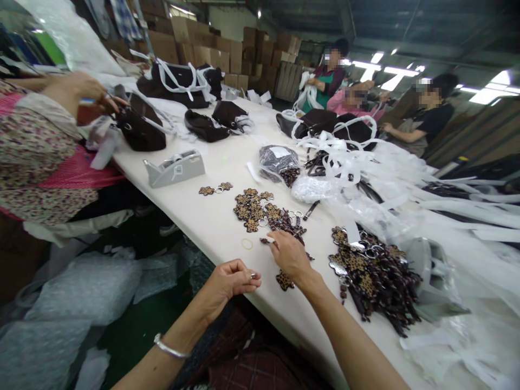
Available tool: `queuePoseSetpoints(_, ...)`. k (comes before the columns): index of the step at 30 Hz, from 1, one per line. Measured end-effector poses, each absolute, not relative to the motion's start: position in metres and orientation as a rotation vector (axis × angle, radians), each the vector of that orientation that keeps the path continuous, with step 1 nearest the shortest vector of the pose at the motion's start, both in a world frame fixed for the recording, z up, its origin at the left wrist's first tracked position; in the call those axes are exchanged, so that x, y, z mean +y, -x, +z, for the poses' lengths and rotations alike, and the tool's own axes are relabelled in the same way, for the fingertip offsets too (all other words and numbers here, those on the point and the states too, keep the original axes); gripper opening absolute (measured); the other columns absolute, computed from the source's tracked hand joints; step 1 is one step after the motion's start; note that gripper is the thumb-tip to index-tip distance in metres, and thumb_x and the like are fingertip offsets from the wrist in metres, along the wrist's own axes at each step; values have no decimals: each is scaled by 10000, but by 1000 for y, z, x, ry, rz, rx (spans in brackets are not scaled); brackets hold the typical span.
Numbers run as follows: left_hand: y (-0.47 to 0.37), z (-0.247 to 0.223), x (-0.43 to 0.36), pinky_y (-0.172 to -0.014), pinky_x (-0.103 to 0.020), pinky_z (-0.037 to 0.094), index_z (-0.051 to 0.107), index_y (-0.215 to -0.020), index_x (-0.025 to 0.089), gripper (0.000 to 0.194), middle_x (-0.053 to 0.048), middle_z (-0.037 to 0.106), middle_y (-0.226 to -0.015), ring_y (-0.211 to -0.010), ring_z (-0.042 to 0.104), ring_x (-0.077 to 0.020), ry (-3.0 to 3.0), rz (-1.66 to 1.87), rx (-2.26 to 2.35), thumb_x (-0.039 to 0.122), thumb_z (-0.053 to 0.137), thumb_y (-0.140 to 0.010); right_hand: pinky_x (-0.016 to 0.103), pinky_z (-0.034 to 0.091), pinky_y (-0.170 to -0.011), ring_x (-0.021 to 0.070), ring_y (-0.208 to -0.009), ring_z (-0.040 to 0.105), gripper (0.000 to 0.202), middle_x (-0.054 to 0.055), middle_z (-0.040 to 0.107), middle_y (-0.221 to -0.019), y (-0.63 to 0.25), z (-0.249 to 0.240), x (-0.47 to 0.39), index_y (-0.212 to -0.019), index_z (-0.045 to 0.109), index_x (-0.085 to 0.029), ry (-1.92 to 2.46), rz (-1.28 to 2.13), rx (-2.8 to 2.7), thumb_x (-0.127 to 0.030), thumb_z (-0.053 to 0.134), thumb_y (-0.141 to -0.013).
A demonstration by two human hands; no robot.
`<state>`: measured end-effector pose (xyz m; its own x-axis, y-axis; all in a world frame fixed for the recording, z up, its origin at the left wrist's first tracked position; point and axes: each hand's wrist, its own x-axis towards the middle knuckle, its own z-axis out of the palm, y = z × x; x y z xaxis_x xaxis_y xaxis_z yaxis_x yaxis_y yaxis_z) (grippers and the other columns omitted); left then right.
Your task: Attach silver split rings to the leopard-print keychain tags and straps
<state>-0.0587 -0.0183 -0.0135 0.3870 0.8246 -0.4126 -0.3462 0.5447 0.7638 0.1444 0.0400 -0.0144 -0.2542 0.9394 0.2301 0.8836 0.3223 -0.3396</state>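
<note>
Over the table's front edge, my left hand (229,281) is closed in a pinch, with a small shiny metal piece (255,276) showing at its fingertips. My right hand (290,257) reaches down to the table, fingers pinched at a dark beaded strand (265,241). Below its palm lies a leopard-print flower charm (285,280), partly hidden by the wrist. Just beyond the hand is a pile of leopard-print flower charms (252,210) with metal rings and beaded strands. A bigger heap of charms and dark tassels (377,276) lies right of my right forearm.
A yellowish rubber band (247,244), a pair of charms (215,189) and a grey tape dispenser (176,168) lie left on the white table (182,208). Dark bags (142,124), plastic packets (278,160) and white strips (459,197) are farther back. A co-worker (44,141) handles a bag; others stand opposite.
</note>
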Motion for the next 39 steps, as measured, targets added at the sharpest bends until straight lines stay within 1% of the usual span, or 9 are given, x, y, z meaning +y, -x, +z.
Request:
queuePoseSetpoints(5, 59, -13, -17, -772, -277, 558, 603, -681, 123, 286, -117, 750, -933, -824, 719, -186, -560, 871, 877, 295, 831, -658, 328, 469, -801, 240, -919, 608, 246, 99, 703, -880, -139, -30, 58, -905, 691, -202, 1616, 173, -2238, -45, 511, -848)
queuePoseSetpoints(9, 62, -14, -17, -777, -289, 549, 607, -692, 128, 265, -121, 750, -952, -826, 716, -190, -549, 874, 876, 294, 813, -676, 329, 479, -853, 206, -954, 622, 303, 77, 697, -1038, -153, -17, 48, -1095, 664, -202, 1559, 299, -2069, -112, 472, -879)
queuePoseSetpoints(13, 64, -15, -18, -761, -263, 512, 644, -698, 134, 190, -123, 740, -1024, -899, 687, -193, -678, 820, 875, 278, 766, -715, 296, 479, -627, 167, -671, 595, 283, 30, 689, -813, -188, 2, 20, -1102, 660, -190, 1507, 838, -1490, -316, 569, -866)
queuePoseSetpoints(16, 61, -15, -18, -767, -257, 484, 654, -645, 140, 137, -116, 738, -1008, -997, 651, -219, -779, 792, 883, 227, 746, -697, 290, 441, -550, 151, -565, 547, 318, 18, 656, -698, -225, 3, -3, -1026, 688, -161, 1634, 979, -1317, -366, 629, -791)
queuePoseSetpoints(18, 58, -14, -18, -793, -272, 479, 663, -626, 140, 122, -115, 740, -961, -1016, 642, -233, -809, 768, 903, 214, 747, -675, 313, 447, -557, 172, -564, 566, 329, 31, 663, -689, -246, -2, -14, -975, 708, -152, 1828, 840, -1333, -362, 641, -731)
queuePoseSetpoints(21, 51, -13, -19, -830, -293, 482, 671, -620, 135, 128, -119, 740, -944, -955, 658, -222, -794, 747, 918, 215, 768, -647, 366, 482, -694, 212, -691, 624, 332, 70, 699, -866, -258, -9, -22, -981, 711, -174, 1965, 437, -1500, -346, 627, -710)
queuePoseSetpoints(30, 42, -7, -24, -842, -294, 513, 652, -655, 110, 236, -140, 736, -1000, -850, 700, -186, -700, 784, 899, 268, 828, -636, 388, 401, -881, 252, -964, 569, 155, 71, 685, -1034, -199, -4, -29, -922, 701, -214, 1715, 0, -2125, -206, 547, -912)
queuePoseSetpoints(34, 41, -7, -26, -848, -296, 517, 626, -645, 112, 265, -137, 737, -1009, -867, 704, -190, -658, 831, 923, 278, 832, -648, 370, 413, -836, 251, -932, 573, 153, 76, 670, -969, -179, -8, -44, -935, 679, -200, 1856, 18, -2212, -307, 570, -932)
queuePoseSetpoints(39, 35, -8, -26, -843, -282, 519, 611, -643, 117, 275, -126, 742, -987, -859, 699, -175, -633, 847, 919, 273, 837, -654, 316, 447, -763, 253, -937, 598, 320, 80, 635, -997, -163, -14, -50, -983, 640, -193, 2044, 196, -2234, -419, 749, -785)
